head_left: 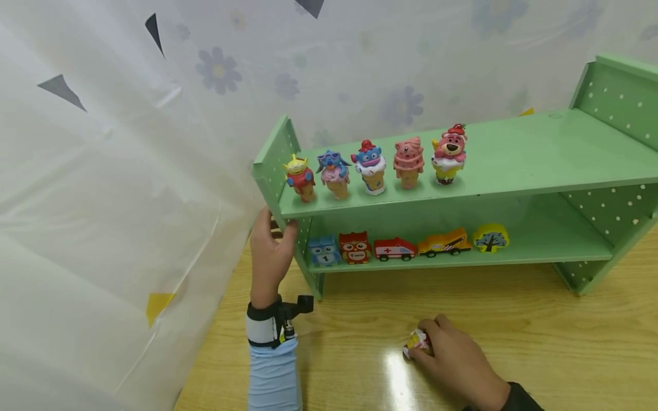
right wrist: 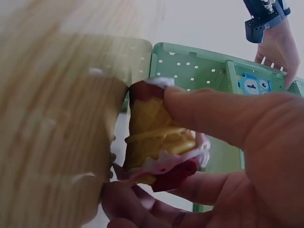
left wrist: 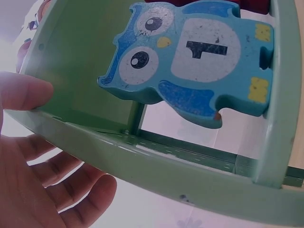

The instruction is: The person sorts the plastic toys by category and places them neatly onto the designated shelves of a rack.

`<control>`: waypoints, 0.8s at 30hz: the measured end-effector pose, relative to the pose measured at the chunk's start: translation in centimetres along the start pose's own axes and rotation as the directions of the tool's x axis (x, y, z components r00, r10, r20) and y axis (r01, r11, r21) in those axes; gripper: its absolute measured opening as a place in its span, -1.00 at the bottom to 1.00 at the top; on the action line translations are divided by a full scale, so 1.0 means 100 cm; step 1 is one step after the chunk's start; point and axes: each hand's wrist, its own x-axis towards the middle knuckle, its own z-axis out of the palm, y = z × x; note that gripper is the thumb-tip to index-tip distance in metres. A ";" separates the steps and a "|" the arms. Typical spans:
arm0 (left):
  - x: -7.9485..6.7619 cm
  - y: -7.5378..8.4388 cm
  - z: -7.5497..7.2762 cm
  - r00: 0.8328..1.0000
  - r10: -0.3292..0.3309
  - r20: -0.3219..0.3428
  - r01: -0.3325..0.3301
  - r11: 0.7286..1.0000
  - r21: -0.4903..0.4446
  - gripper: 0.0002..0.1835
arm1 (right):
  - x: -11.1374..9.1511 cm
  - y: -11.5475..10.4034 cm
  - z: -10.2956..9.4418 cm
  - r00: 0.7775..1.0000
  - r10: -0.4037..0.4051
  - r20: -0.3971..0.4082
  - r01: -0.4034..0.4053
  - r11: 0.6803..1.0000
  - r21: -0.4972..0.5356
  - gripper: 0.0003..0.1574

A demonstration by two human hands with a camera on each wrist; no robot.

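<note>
At the left end of the green shelf (head_left: 534,154), my left hand (head_left: 271,251) grips the side panel (left wrist: 156,166), thumb at the inner side and fingers outside. Close to that thumb, a blue owl block (left wrist: 204,52) marked 1 stands on the lower board. My right hand (head_left: 460,357) pinches an ice-cream cone figurine (right wrist: 156,128) low over the wooden table, in front of the shelf. The figurine lies tilted on its side, with a yellow waffle cone, pink-white frosting and a red part. My fingers hide some of its top.
Several ice-cream cone figurines (head_left: 373,168) stand in a row on the upper board. Below them are a red owl block (head_left: 354,247), an ambulance block (head_left: 394,249), a yellow truck block (head_left: 444,244) and a tree block (head_left: 490,238). A pale floral sheet (head_left: 154,142) hangs behind.
</note>
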 end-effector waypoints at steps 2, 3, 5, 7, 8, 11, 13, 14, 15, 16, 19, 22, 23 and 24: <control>0.000 0.000 0.000 1.000 0.004 -0.002 -0.004 1.000 -0.003 -0.61 | 0.000 -0.001 0.000 1.000 -0.003 -0.003 0.003 1.000 0.021 -0.43; 0.000 0.000 0.000 1.000 0.006 -0.002 -0.006 1.000 -0.005 -0.61 | 0.001 -0.002 0.000 1.000 -0.003 -0.003 0.003 0.999 0.035 -0.45; 0.000 0.000 0.001 1.000 0.004 0.000 -0.004 1.000 -0.006 -0.61 | 0.001 -0.003 0.000 1.000 -0.007 -0.001 0.007 0.998 0.069 -0.50; 0.000 0.000 0.001 1.000 0.000 0.001 0.000 1.000 -0.002 -0.60 | 0.002 -0.003 0.001 1.000 -0.013 0.005 0.012 0.995 0.102 -0.52; 0.000 0.000 0.000 1.000 -0.001 0.002 0.001 1.000 -0.001 -0.60 | 0.002 -0.003 0.002 1.000 -0.015 0.006 0.014 0.994 0.112 -0.53; -0.001 0.000 0.001 1.000 -0.002 0.000 0.002 1.000 0.004 -0.58 | 0.002 -0.002 0.002 1.000 -0.028 0.005 0.027 0.992 0.124 -0.53; -0.001 -0.001 0.001 1.000 0.003 -0.003 -0.003 1.000 0.005 -0.57 | 0.002 -0.001 0.002 1.000 -0.030 0.002 0.030 0.992 0.125 -0.55; -0.001 -0.001 0.001 1.000 0.006 -0.005 -0.006 1.000 0.006 -0.57 | 0.001 0.000 0.001 1.000 -0.027 -0.002 0.027 0.992 0.124 -0.56; -0.001 -0.001 0.001 1.000 0.008 -0.006 -0.008 1.000 0.008 -0.57 | 0.001 0.001 -0.001 1.000 -0.025 -0.003 0.025 0.992 0.127 -0.57; 0.000 -0.001 0.001 1.000 0.010 -0.006 -0.010 1.000 0.009 -0.57 | 0.001 0.001 -0.002 1.000 -0.015 -0.004 0.015 0.991 0.132 -0.58; 0.000 -0.001 0.002 1.000 0.007 -0.005 -0.007 1.000 0.008 -0.57 | 0.002 0.006 -0.008 0.999 -0.028 -0.019 0.031 0.984 0.177 -0.59; 0.000 0.000 0.001 1.000 -0.008 -0.001 0.008 1.000 0.008 -0.57 | 0.003 0.011 -0.015 0.996 -0.067 -0.065 0.080 0.970 0.231 -0.55; 0.000 0.000 0.001 1.000 -0.015 -0.001 0.015 1.000 0.005 -0.57 | 0.003 0.013 -0.017 0.992 -0.084 -0.093 0.105 0.963 0.248 -0.53; 0.000 0.001 0.001 1.000 -0.023 0.000 0.023 1.000 0.004 -0.57 | 0.003 0.014 -0.019 0.987 -0.097 -0.126 0.127 0.958 0.256 -0.51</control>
